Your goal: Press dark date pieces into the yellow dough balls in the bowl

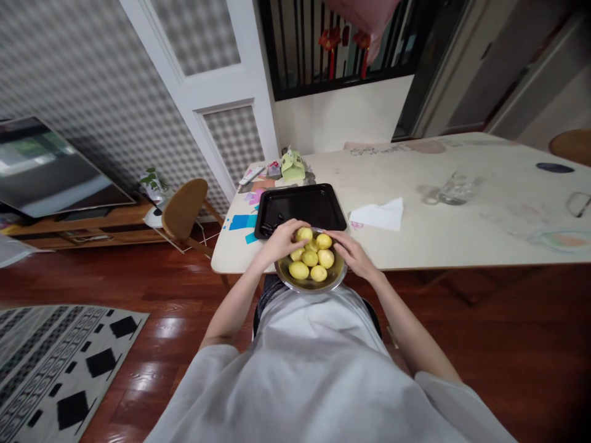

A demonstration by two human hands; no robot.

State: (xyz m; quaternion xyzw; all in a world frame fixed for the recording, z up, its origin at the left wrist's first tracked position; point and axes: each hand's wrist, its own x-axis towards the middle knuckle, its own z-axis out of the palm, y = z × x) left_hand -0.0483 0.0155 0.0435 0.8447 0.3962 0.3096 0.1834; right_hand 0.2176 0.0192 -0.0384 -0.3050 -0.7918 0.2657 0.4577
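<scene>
A round metal bowl (338, 275) sits at the near edge of a pale table, filled with several small yellow-green fruits (309, 258). My left hand (280, 242) reaches in from the left, its fingers curled over the topmost fruit (304, 234). My right hand (353, 252) rests against the bowl's right rim with the fingers bent along it. A black baking tray (300, 207) lies on the table directly behind the bowl, with a small dark object at its near left corner.
The table (462, 240) also carries a white napkin (378, 215), a clear glass (455, 189), green packaging (292, 165) and coloured papers (244, 221). A wooden chair (184, 209) stands left of the table, a TV (50, 166) further left, a patterned rug (55, 369) on the wooden floor.
</scene>
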